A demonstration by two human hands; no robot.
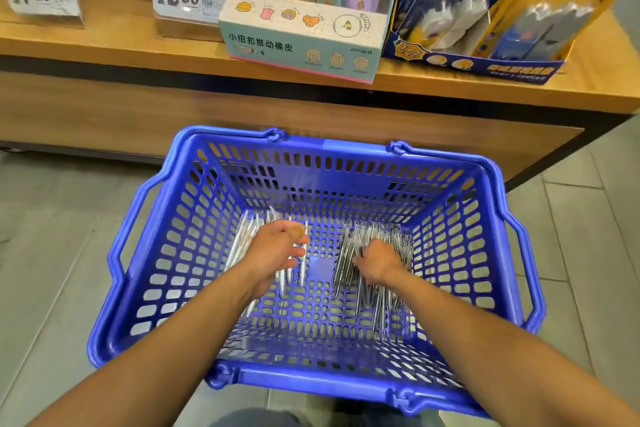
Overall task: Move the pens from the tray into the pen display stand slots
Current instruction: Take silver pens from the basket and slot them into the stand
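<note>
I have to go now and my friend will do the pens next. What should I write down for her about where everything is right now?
Left hand: down in the blue basket, fingers curled over the white pens.
Right hand: also in the basket, resting on the dark pens; whether it grips any is hard to tell.
Pens: two heaps on the basket floor, white on the left, dark on the right.
Done: nothing visibly moved yet.
Left: lift the pens out and slot them into the stand, which is not in view.
</note>
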